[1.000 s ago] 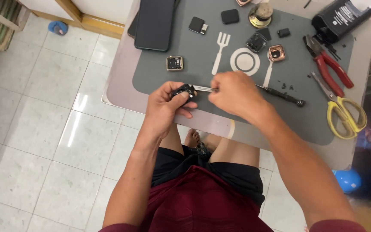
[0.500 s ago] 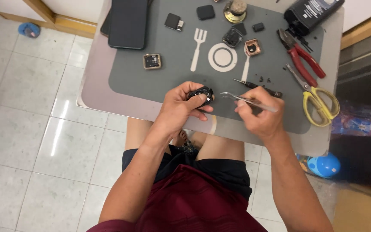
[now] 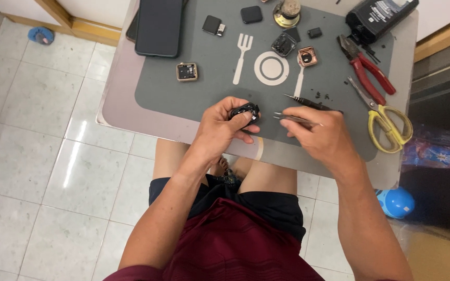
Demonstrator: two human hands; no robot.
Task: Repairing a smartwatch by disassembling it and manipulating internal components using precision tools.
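We see a small black watch body (image 3: 245, 111) pinched in the curled fingers of the left hand (image 3: 220, 130), held above the near edge of a grey mat (image 3: 204, 88). The right hand (image 3: 324, 138) grips metal tweezers (image 3: 290, 117), tips just beside it. The table (image 3: 115, 104) stands on a pale tiled floor (image 3: 37, 156). Pliers (image 3: 365, 65), scissors (image 3: 386, 119) and a screwdriver (image 3: 308, 102) lie beyond.

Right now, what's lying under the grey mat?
The grey mat lies on a small table, whose pale top shows around the mat's edges. Whatever else sits beneath the mat is covered and cannot be seen.
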